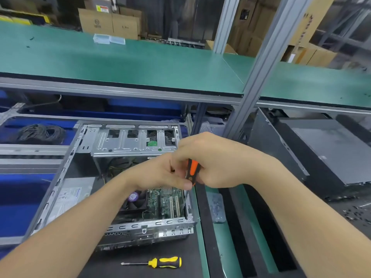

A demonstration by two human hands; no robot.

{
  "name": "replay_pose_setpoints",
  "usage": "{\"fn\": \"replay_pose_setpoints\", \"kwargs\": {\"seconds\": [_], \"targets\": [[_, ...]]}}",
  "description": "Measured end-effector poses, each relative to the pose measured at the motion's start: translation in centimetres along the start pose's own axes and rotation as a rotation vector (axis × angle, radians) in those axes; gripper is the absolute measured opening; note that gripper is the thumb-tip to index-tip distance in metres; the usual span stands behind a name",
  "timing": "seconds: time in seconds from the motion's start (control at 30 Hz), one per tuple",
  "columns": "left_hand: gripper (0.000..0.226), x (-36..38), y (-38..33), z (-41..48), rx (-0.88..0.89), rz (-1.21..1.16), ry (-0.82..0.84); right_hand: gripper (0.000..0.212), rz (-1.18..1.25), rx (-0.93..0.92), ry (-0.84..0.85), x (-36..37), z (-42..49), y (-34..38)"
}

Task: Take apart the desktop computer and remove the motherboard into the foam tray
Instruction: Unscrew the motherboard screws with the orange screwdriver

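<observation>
An open desktop case lies on its side on the bench, its green motherboard showing inside beside a fan with a purple label. My right hand grips the orange and black handle of a screwdriver, held upright. Its shaft runs down to the motherboard's right edge by the case wall. My left hand pinches the lower end of the same handle with its fingertips. A silver drive cage sits at the far end of the case, and a grey power supply at the left.
A yellow and black screwdriver lies on the dark mat in front of the case. Right of the case are black foam strips, a small clear box of screws and a dark case panel. A green shelf hangs overhead.
</observation>
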State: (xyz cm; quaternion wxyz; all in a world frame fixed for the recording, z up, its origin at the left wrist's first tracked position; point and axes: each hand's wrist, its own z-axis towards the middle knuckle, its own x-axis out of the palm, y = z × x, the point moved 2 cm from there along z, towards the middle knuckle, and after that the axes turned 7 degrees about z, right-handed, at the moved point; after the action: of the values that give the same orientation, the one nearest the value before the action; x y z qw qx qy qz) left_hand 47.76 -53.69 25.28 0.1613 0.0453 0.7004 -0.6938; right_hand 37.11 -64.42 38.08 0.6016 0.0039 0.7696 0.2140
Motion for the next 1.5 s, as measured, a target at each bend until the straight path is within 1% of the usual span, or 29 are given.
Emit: {"fn": "replay_pose_setpoints", "kwargs": {"seconds": [0.07,0.1,0.13,0.17,0.23,0.27,0.3,0.37,0.4,0.47,0.53,0.6,0.63,0.73,0.77,0.83,0.93,1.0,1.03,1.1,1.13,1.17,1.2,1.27,1.3,1.37,1.43,1.47,1.5], "targets": [[0.033,0.4,-0.5,-0.1,0.050,0.016,-0.043,0.026,0.070,0.005,-0.034,0.0,-0.5,0.1],[0.031,0.6,-0.9,-0.1,0.071,0.014,-0.060,0.021,0.072,0.013,-0.077,0.0,-0.7,0.1],[0.028,0.9,-1.1,-0.1,0.075,-0.014,-0.069,0.020,0.015,0.036,-0.133,0.1,-0.7,0.2],[0.020,1.3,-1.2,0.0,0.055,-0.043,-0.089,0.029,-0.105,0.082,-0.196,0.3,-0.6,0.4],[0.018,2.0,-1.0,0.3,0.011,-0.038,-0.180,0.055,-0.373,0.244,-0.303,0.5,-0.3,0.8],[0.015,2.3,-0.8,0.4,-0.017,0.004,-0.227,0.064,-0.411,0.320,-0.334,0.6,-0.2,1.0],[0.015,2.6,-0.6,0.5,-0.046,0.046,-0.255,0.069,-0.388,0.373,-0.347,0.6,0.0,1.2],[0.028,3.1,-0.3,0.6,-0.064,0.087,-0.279,0.067,-0.320,0.414,-0.317,0.6,0.3,1.1],[0.030,3.2,-0.3,0.6,-0.040,0.090,-0.282,0.062,-0.300,0.409,-0.277,0.6,0.4,0.9],[0.016,3.1,-0.7,0.3,0.021,0.081,-0.266,0.040,-0.193,0.329,-0.190,0.4,0.5,0.8],[0.012,2.5,-0.9,-0.3,0.038,0.044,-0.225,0.021,-0.094,0.228,-0.124,-0.1,-0.1,0.7],[0.034,1.8,-0.7,-0.6,0.075,-0.039,-0.180,0.006,-0.062,0.155,-0.068,-1.0,-0.7,0.2],[0.037,1.6,-0.7,-0.8,0.079,-0.088,-0.146,0.003,-0.068,0.113,-0.045,-1.3,-0.9,0.1],[0.018,1.0,-1.1,-1.0,0.086,-0.149,-0.074,0.031,-0.055,0.035,0.031,-1.2,-0.7,0.0],[0.021,0.7,-1.1,-0.9,0.075,-0.143,-0.065,0.037,-0.031,0.011,0.039,-0.9,-0.4,0.2],[0.019,0.5,-1.0,-0.8,0.067,-0.135,-0.023,0.041,0.032,-0.029,0.007,-0.1,0.0,0.3],[0.025,0.3,-1.0,-0.7,0.016,-0.113,-0.012,0.041,0.064,-0.029,-0.031,0.2,0.1,-0.2],[0.022,0.3,-1.2,-0.7,0.027,-0.011,-0.057,0.039,0.107,-0.021,-0.037,0.1,0.0,-0.3],[0.017,0.3,-1.5,-0.7,0.047,0.033,-0.073,0.035,0.151,-0.025,-0.050,0.1,-0.1,-0.2],[0.022,0.5,-2.1,-0.7,0.084,0.057,-0.093,0.019,0.225,-0.024,-0.102,0.3,-0.1,0.1],[0.023,0.7,-2.1,-0.5,0.081,0.037,-0.102,0.007,0.221,-0.011,-0.143,0.5,0.0,0.2],[0.022,1.0,-2.0,-0.3,0.069,0.015,-0.124,0.009,0.165,0.027,-0.194,0.7,0.1,0.2],[0.024,1.4,-1.8,-0.1,0.055,0.000,-0.161,0.025,0.035,0.083,-0.241,1.0,0.3,0.2],[0.024,2.2,-1.4,0.4,0.027,-0.001,-0.254,0.051,-0.305,0.278,-0.312,1.1,0.5,0.4],[0.019,2.6,-1.2,0.5,0.019,0.010,-0.301,0.059,-0.388,0.364,-0.351,1.0,0.5,0.7],[0.014,3.1,-1.1,0.7,-0.017,0.039,-0.337,0.065,-0.360,0.437,-0.380,0.8,0.6,1.2],[0.018,3.2,-0.8,0.6,-0.014,0.053,-0.302,0.059,-0.307,0.425,-0.319,0.8,0.8,1.0],[0.019,3.2,-0.8,0.5,0.012,0.033,-0.276,0.048,-0.286,0.397,-0.273,0.8,0.8,0.8],[0.014,3.1,-0.8,0.4,0.026,0.006,-0.252,0.035,-0.251,0.352,-0.231,0.7,0.7,0.8]]}}
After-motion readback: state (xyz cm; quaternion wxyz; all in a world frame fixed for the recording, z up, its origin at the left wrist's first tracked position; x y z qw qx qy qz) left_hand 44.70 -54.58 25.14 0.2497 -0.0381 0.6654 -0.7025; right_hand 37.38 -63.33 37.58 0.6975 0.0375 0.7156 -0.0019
